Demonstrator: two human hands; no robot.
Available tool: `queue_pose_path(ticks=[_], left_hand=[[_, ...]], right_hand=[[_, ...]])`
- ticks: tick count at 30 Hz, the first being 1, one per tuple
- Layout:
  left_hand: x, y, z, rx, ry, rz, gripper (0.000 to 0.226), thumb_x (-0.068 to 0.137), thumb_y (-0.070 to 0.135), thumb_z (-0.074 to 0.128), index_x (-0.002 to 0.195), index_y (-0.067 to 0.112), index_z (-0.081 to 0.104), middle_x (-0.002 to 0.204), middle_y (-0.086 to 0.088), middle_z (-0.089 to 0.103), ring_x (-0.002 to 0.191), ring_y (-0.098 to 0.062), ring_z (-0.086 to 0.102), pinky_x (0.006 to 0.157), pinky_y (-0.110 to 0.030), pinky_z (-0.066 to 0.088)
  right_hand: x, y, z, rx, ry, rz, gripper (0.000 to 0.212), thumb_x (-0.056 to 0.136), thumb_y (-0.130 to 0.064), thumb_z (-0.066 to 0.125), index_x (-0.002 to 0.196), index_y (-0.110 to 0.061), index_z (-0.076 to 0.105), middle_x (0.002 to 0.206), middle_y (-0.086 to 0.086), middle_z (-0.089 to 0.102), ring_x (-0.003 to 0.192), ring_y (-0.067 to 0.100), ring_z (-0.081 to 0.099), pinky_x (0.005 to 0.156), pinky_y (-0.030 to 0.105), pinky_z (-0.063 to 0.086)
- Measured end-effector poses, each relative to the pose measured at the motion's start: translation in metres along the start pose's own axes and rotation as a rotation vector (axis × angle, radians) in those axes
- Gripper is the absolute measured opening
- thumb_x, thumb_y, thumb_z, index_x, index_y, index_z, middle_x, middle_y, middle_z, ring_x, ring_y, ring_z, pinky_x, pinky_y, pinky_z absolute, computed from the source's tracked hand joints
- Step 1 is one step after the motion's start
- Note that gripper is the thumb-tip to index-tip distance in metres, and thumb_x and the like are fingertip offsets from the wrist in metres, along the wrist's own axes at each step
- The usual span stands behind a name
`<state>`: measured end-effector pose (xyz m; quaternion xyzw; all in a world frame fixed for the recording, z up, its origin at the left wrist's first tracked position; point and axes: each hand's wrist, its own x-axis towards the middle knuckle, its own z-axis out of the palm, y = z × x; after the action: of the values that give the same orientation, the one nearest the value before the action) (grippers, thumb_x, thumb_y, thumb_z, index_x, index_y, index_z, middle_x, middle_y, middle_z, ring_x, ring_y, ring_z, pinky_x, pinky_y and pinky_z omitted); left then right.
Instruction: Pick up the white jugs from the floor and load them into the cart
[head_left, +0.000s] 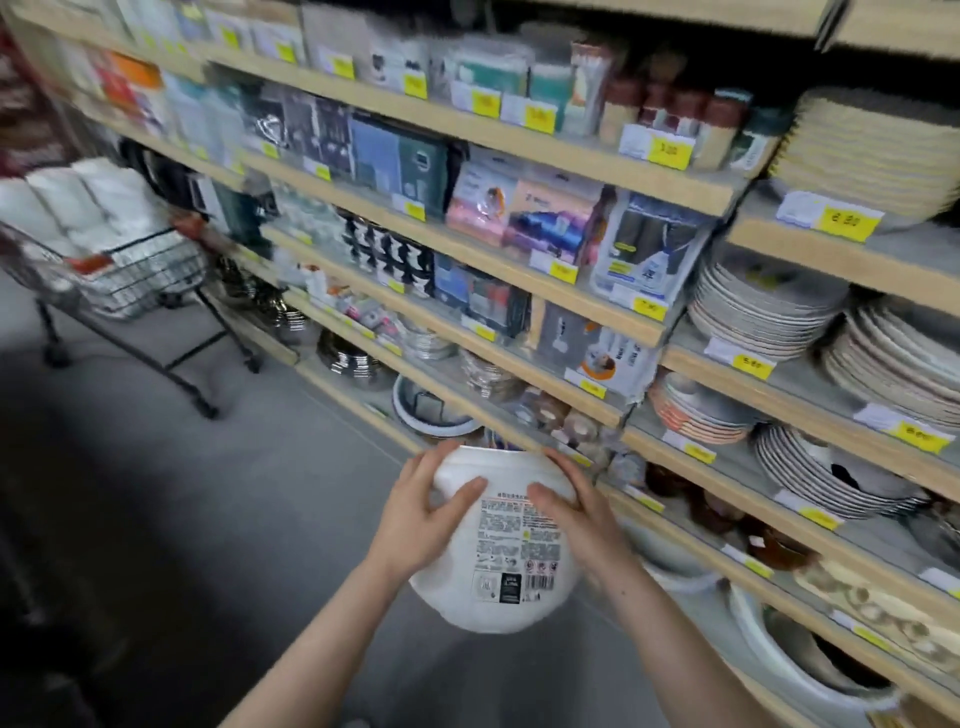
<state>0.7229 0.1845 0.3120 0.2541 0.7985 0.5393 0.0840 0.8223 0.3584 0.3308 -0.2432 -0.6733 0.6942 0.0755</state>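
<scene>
Now white jug (501, 561) held between both hands, label side up, off floor, well short of cart (111, 275). Left hand (421, 512) curled round jug's left flank; right hand (574, 506) curled round right flank, thumbs on top. Cart holds other white jugs (78, 202), beside shelving (519, 275).

left hand (415, 512): bare, no glove | right hand (576, 512): bare | forearms: sleeveless

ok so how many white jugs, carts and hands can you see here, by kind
white jug held in the hands: 1
white jugs already in the cart: about 3, blurred
cart: 1
hands: 2, left hand and right hand
total: about 7
</scene>
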Motion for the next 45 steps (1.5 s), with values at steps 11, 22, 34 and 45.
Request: queue_pose_path(ticks=[11,22,34,45], left_hand=[[0.064,-0.090,-0.224,0.018,0.240,-0.149,0.047,0.070,0.070,0.056,0.113,0.056,0.045,0.113,0.014,0.051,0.107,0.006,0.050,0.097,-0.026,0.042],[0.197,-0.197,-0.370,0.038,0.401,-0.247,0.047,0.068,0.071,0.053,0.112,0.060,0.043,0.117,0.013,0.050,0.107,0.004,0.051,0.096,-0.025,0.044],[0.344,-0.287,-0.542,0.045,0.548,-0.371,0.061,0.066,0.073,0.053,0.122,0.051,0.045,0.120,0.009,0.050,0.105,0.003,0.051,0.097,-0.031,0.043],[0.452,-0.412,-0.750,0.046,0.418,-0.272,0.043,0.076,0.058,0.063,0.114,0.061,0.043,0.116,0.020,0.050,0.109,0.008,0.045,0.095,-0.012,0.035]], right_hand=[[0.123,-0.053,0.241,-0.039,-0.278,0.032,0.049,0.082,-0.027,0.070,0.127,-0.036,0.052,0.115,-0.002,0.065,0.098,0.017,0.067,0.082,0.036,0.055],[0.312,-0.078,0.422,-0.070,-0.473,0.002,0.045,0.079,-0.026,0.074,0.118,-0.040,0.056,0.112,-0.005,0.066,0.097,0.013,0.067,0.084,0.032,0.055],[0.491,-0.139,0.618,-0.144,-0.668,-0.008,0.048,0.084,-0.023,0.069,0.127,-0.035,0.050,0.111,-0.006,0.064,0.092,0.011,0.068,0.072,0.022,0.055],[0.601,-0.145,0.838,-0.105,-0.523,-0.010,0.047,0.081,-0.024,0.071,0.121,-0.041,0.054,0.114,-0.003,0.066,0.094,0.014,0.069,0.084,0.035,0.055]])
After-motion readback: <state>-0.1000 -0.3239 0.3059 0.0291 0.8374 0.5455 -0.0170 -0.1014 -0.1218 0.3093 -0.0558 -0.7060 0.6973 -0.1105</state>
